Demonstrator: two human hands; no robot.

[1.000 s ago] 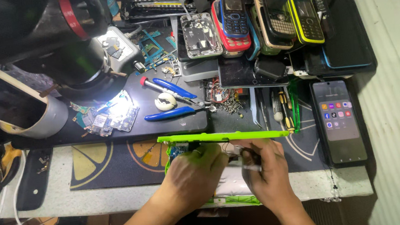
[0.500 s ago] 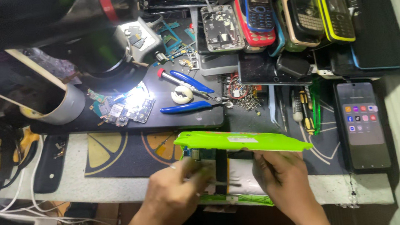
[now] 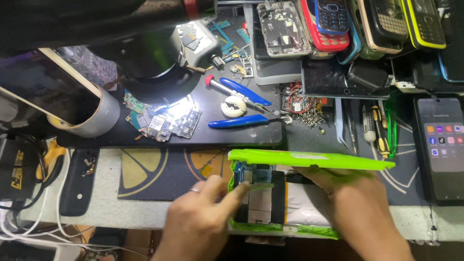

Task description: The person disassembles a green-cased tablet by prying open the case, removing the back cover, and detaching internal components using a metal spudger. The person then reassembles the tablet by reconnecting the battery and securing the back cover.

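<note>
An opened tablet in a bright green case lies tilted at the near edge of the workbench, its circuit board and pale battery exposed. My left hand rests on the left part of the opened device, fingertips on the board. My right hand grips the green case at its right side, thumb under the raised green edge.
Blue-handled pliers and a lit circuit board lie on the dark mat under a microscope. Several old phones are piled at the back. A lit smartphone lies at right, tweezers beside it, cables at left.
The view has shifted, so the bench sits lower and left. My left hand has moved onto the exposed board. My right hand has stayed on the green case, whose raised edge tilts more.
</note>
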